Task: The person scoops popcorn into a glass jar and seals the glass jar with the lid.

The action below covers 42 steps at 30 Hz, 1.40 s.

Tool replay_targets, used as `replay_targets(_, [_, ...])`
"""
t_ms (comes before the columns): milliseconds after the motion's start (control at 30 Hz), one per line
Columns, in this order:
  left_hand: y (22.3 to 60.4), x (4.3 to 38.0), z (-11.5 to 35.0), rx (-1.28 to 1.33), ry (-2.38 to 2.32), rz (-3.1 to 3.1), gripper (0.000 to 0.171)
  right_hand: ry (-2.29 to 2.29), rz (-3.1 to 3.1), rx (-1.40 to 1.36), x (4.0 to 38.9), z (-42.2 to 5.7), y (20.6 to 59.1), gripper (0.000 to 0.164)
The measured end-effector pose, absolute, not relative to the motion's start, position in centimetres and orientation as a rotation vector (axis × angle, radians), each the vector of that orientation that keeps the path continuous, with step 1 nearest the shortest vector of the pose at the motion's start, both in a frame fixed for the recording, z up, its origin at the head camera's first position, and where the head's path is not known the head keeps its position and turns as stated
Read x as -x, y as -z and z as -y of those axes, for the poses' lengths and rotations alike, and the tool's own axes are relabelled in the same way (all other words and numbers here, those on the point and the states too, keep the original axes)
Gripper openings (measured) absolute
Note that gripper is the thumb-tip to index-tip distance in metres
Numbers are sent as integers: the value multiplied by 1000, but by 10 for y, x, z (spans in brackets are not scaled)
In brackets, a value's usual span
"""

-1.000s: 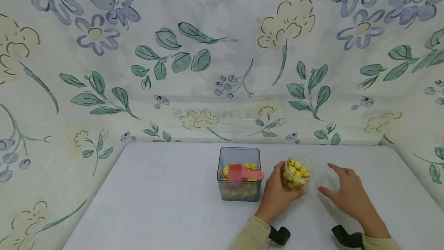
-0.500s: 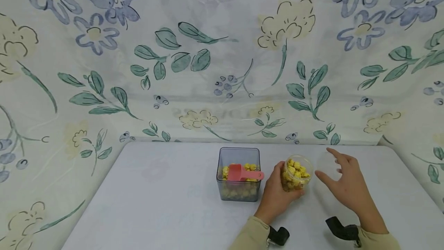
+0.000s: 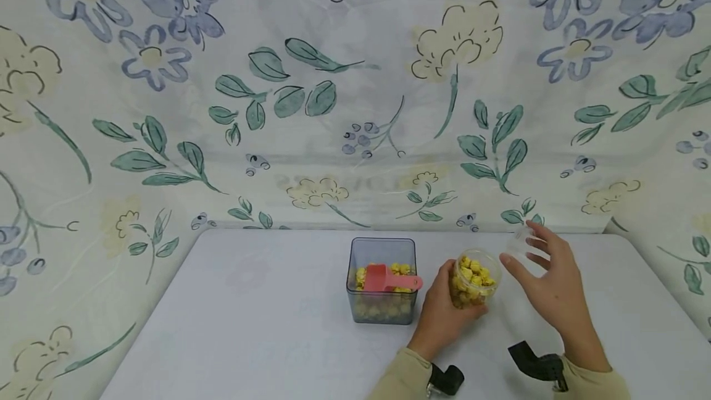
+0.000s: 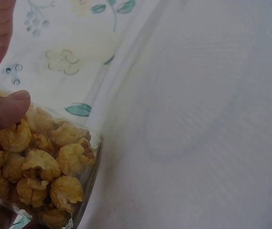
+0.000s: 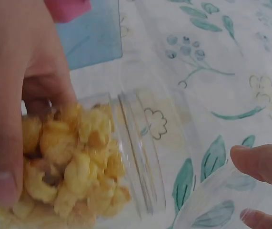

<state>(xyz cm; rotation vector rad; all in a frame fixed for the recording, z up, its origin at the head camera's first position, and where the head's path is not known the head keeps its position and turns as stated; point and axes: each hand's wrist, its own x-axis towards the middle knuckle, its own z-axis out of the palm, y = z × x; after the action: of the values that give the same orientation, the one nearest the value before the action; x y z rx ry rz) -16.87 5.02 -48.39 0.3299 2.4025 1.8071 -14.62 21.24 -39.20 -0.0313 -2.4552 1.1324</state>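
In the head view my left hand [image 3: 442, 315] grips a clear round jar [image 3: 465, 296] filled with yellow popcorn [image 3: 476, 271]. The jar has no lid on, and its open mouth tilts toward the camera. The left wrist view shows the thumb lying along the jar's side. My right hand [image 3: 561, 292] holds a clear round lid [image 3: 518, 243] between thumb and fingers, raised just right of the jar and apart from it. The transparent lid [image 5: 216, 205] is faint at the bottom of the right wrist view.
Left of the jar stands a grey-tinted square container [image 3: 383, 316] holding more popcorn. A pink scoop [image 3: 383, 278] lies on that popcorn, its handle over the right rim. The white table [image 3: 250, 326] meets a flower-printed cloth [image 3: 378, 79] at the back.
My right hand has risen and moved away toward the back with the lid, which has tipped more upright. The left hand and jar have stayed in place.
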Motion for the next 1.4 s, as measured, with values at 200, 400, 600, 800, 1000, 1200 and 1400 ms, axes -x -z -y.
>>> replay_targets(200, [484, 168, -50, -328, -1810, -2403, 83, -1259, 2394, 23, 147, -202, 392, 73])
replay_targets(400, [485, 169, -51, -318, -1786, -2415, 86, -1336, 2311, -1, 148, -194, 396, 75])
replay_targets(600, [483, 169, -50, -313, -1772, -2423, 87, -1403, 2228, -43, 150, -188, 403, 72])
replay_targets(800, [482, 169, -51, -329, -1778, -2415, 85, -1464, 2178, -125, 153, -186, 408, 75])
replay_targets(1000, [482, 169, -51, -346, -1779, -2409, 83, -1477, 2214, -181, 154, -184, 410, 69])
replay_targets(1200, [483, 170, -50, -350, -1774, -2405, 83, -1501, 2242, -241, 154, -185, 411, 65])
replay_targets(1400, [483, 170, -49, -365, -1775, -2413, 80, -1536, 2283, -329, 155, -189, 416, 61])
